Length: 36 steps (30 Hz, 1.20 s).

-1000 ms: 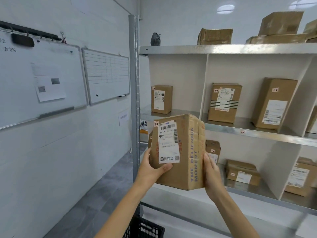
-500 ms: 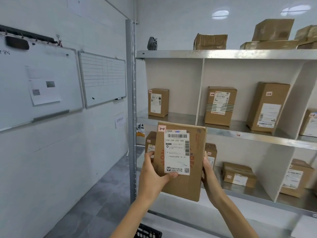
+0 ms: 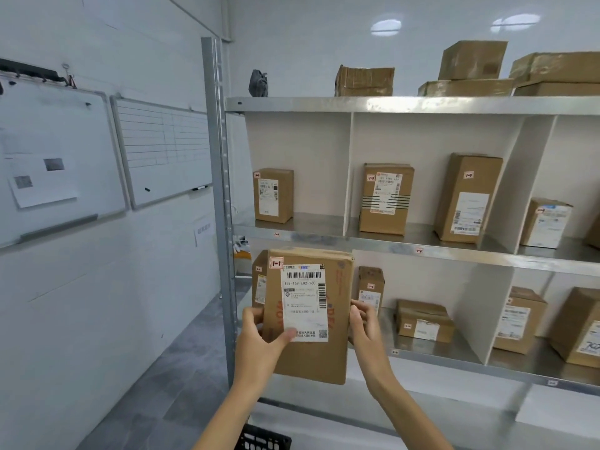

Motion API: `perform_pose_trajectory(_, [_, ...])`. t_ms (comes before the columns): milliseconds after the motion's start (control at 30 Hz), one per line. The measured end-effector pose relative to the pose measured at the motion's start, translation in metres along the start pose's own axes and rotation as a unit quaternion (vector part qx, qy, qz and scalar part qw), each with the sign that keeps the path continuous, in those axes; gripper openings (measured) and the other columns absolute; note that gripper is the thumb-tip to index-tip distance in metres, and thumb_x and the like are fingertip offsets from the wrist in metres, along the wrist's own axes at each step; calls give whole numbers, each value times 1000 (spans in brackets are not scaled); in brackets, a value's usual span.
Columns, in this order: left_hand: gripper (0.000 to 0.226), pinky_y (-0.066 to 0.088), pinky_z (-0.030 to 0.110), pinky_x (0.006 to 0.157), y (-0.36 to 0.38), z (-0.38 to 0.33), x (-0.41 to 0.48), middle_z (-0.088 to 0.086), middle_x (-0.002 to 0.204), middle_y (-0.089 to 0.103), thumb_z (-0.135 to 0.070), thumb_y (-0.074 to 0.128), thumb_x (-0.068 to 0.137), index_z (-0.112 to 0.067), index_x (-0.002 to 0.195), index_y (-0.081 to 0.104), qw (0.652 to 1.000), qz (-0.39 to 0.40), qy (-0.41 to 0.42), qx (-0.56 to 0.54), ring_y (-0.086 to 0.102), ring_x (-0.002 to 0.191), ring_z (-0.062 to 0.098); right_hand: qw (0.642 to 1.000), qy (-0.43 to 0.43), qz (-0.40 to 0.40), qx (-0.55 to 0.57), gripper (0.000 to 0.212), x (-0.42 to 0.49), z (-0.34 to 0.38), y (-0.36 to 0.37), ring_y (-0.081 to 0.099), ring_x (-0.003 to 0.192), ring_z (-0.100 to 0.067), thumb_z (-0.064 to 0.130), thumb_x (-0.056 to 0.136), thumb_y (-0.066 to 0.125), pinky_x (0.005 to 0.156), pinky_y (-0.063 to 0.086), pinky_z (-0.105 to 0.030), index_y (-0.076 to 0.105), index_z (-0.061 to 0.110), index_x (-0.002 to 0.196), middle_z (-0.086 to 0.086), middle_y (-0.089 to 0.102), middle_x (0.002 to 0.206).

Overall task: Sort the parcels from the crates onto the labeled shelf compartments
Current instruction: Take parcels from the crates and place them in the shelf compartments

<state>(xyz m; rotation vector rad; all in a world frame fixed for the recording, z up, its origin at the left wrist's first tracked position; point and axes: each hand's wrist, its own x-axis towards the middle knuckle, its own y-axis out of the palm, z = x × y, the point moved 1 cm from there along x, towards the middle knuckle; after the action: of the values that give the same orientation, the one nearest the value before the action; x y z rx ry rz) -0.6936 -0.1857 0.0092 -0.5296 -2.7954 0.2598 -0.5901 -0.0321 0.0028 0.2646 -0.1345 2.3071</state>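
The left hand (image 3: 259, 347) is gripping the left edge of the parcel (image 3: 311, 360), with the thumb lying across its white label. The right hand (image 3: 363, 329) is gripping the right edge with curled fingers. The parcel, tagged 1-1, is being held upright in front of the shelf (image 3: 389, 245), at its lower-left compartment.

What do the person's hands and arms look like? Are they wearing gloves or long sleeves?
No gloves and no sleeves. The left hand and right hand are bare, with no rings to be seen. The left forearm and right forearm are slim and bare too, with no watch or bracelet in the picture.
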Motion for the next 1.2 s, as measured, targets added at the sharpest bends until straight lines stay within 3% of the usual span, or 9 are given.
perform_pose_trajectory(133, [46,46,12,70,1,-9,18,-12,98,63,-19,81,71,-17,101,46,1000,-10,20,2,60,96,11,1000,-5,13,2,46,15,8,4,52,115,-6,59,84,36,99,46,-33,47,35,121,10,54,123])
perform_pose_trajectory(200, [42,47,11,64,2,-14,33,-9,96,63,-16,80,72,-17,97,46,999,-23,35,8,60,93,9,1000,-4,21,1,54,29,13,7,50,116,-2,60,83,37,93,45,-23,43,34,129,12,52,127])
perform_pose_trajectory(300, [39,47,12,69,8,-23,61,-6,99,65,-16,79,73,-18,96,47,998,-38,57,1,60,93,9,999,-16,42,-7,55,59,19,12,48,120,-2,56,86,43,88,42,-17,35,37,136,14,50,131])
perform_pose_trajectory(533, [41,47,23,80,40,-40,150,-9,99,61,-16,77,75,-17,105,48,994,-72,77,-30,56,92,7,992,-88,60,-69,58,156,33,20,36,130,-4,40,95,50,107,36,-35,23,37,146,16,34,145])
perform_pose_trajectory(733, [41,51,40,92,79,-55,248,2,110,64,-14,76,77,-15,104,45,990,-96,92,-39,59,103,16,983,-134,72,-107,61,255,48,25,31,138,-7,29,98,47,114,30,-38,15,33,150,12,33,150])
perform_pose_trajectory(800, [43,50,45,95,89,-58,280,7,118,63,-14,75,77,-18,106,44,990,-93,96,-43,59,109,20,981,-142,80,-108,57,281,52,25,36,132,-4,23,99,46,112,31,-30,19,30,149,13,41,143])
perform_pose_trajectory(900, [48,47,43,98,103,-61,319,6,121,63,-13,75,78,-15,114,44,992,-88,88,-21,59,113,24,980,-145,65,-124,52,314,53,29,42,127,-6,18,99,45,111,34,-29,26,25,147,8,47,138])
perform_pose_trajectory(1067, [50,48,39,92,125,-48,368,8,119,65,-15,75,77,-15,114,41,994,-65,83,10,61,111,26,976,-99,71,-180,79,351,42,44,12,146,-17,17,98,44,119,17,-40,-18,25,149,4,4,159])
perform_pose_trajectory(1200, [43,48,35,87,135,-32,390,5,117,63,-16,72,80,-19,106,37,996,-35,80,35,59,111,23,978,-84,53,-186,82,366,23,54,7,146,-17,14,98,45,117,15,-36,-20,24,148,5,-1,158])
